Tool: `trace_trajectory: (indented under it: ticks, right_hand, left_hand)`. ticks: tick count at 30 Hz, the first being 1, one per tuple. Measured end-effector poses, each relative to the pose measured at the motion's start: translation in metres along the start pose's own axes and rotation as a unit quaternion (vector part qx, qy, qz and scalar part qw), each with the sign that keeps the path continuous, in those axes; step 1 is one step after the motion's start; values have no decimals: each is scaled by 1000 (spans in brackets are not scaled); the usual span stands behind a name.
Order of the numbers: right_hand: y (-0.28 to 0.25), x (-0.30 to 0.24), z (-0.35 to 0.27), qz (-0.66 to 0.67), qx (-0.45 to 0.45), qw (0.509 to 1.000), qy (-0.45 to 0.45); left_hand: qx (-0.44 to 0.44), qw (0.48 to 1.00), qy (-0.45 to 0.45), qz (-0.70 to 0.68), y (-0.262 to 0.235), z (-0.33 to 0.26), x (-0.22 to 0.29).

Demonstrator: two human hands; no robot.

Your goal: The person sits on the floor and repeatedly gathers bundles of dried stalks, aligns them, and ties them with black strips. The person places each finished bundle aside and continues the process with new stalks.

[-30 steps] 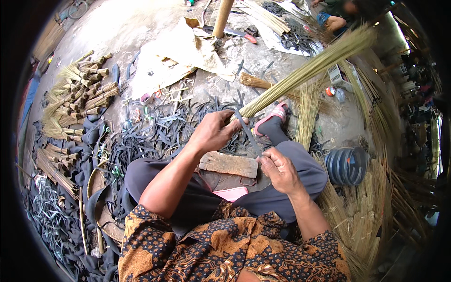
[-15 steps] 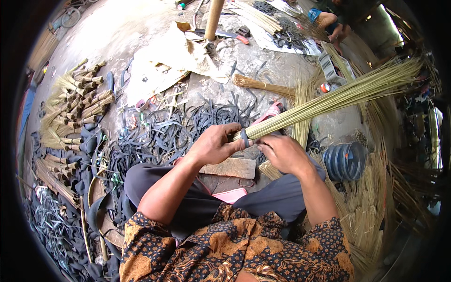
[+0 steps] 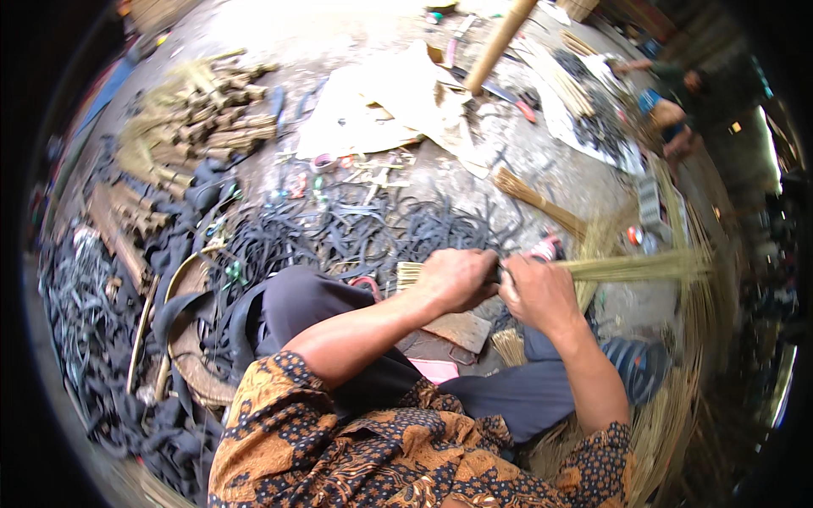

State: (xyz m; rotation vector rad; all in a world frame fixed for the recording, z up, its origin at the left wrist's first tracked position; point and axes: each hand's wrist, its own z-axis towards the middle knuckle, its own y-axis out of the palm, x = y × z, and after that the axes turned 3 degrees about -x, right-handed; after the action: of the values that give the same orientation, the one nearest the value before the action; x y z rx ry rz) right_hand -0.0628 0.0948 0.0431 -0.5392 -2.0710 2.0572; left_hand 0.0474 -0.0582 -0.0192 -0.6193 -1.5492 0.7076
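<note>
A bundle of thin pale-green broom sticks (image 3: 631,268) lies nearly level across my lap, its cut ends showing left of my hands and its fine tips spreading to the right. My left hand (image 3: 460,280) is closed round it near the cut ends. Right beside it, my right hand (image 3: 539,292) is closed with its fingers against the bundle. A bit of dark strip (image 3: 500,271) shows between the two hands; how it runs is mostly hidden. Below them lies a small wooden board (image 3: 460,330).
Dark rubber strips (image 3: 296,241) lie heaped ahead. Short tied bundles (image 3: 207,127) are piled at left, above a round woven tray (image 3: 174,306). A pale sheet (image 3: 351,110), a red-handled knife (image 3: 523,110) and a pole (image 3: 500,46) are farther off. Another person (image 3: 669,114) sits far right.
The bundle has swung from slanting up-right to nearly level, and its cut ends now stick out left of my left hand. Both hands moved right and lower. The whole view has shifted.
</note>
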Motion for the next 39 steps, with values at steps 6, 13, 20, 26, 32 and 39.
trace_trajectory:
  ticks: [6,13,20,26,32,39]
  right_hand:
    - [16,8,-7,378,-97,920,30]
    - [2,18,-33,111,68,991,-12]
    - [38,-13,-20,253,226,940,48]
    - [44,-29,3,200,313,922,108]
    - [50,-42,19,166,329,917,153]
    - [27,-15,18,51,302,947,95]
  left_hand:
    - [-20,998,-44,-51,6,6,-13]
    - [-33,953,-60,-296,2,16,-10]
    - [49,879,-71,-468,-8,24,-5]
    - [128,884,-88,-441,-12,23,-4]
    - [128,889,-115,-425,-16,15,-6]
    - [37,862,-99,-496,-15,16,-8]
